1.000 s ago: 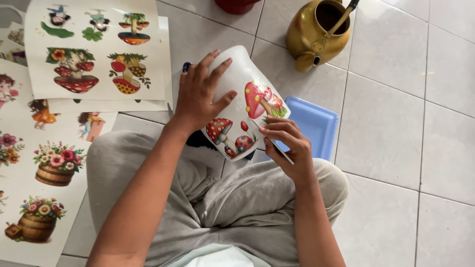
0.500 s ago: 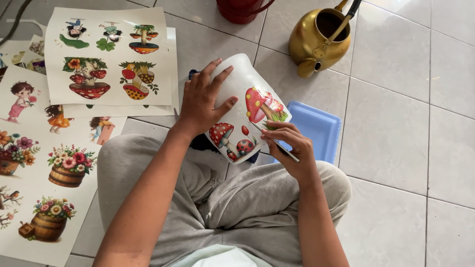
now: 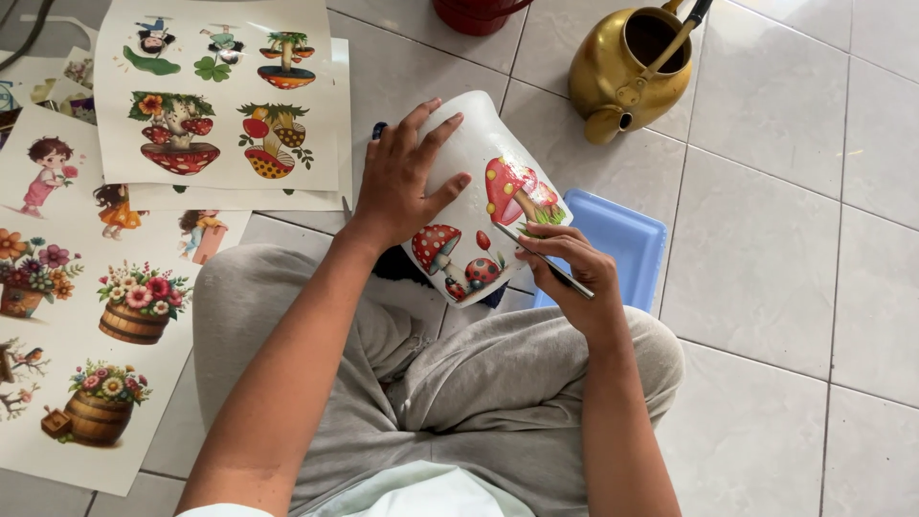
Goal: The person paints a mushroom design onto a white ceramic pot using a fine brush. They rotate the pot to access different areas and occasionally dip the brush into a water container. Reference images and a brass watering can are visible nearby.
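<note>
A white pot [image 3: 493, 158] decorated with red mushroom pictures rests tilted over my lap. My left hand [image 3: 402, 177] lies spread across its upper side and steadies it. My right hand [image 3: 565, 268] grips a thin brush [image 3: 536, 254] whose tip touches the pot beside the large red mushroom. I sit cross-legged in grey trousers [image 3: 459, 383] on the tiled floor.
Sheets of printed pictures [image 3: 215, 96] with mushrooms, flower barrels and small figures lie on the floor to my left. A blue tray [image 3: 622, 235] sits behind the pot. A gold kettle [image 3: 632, 72] with a brush in it and a red container [image 3: 479, 14] stand farther off.
The view has shifted slightly. My right hand has moved the brush a little along the pot near the large mushroom. My left hand stays on the pot.
</note>
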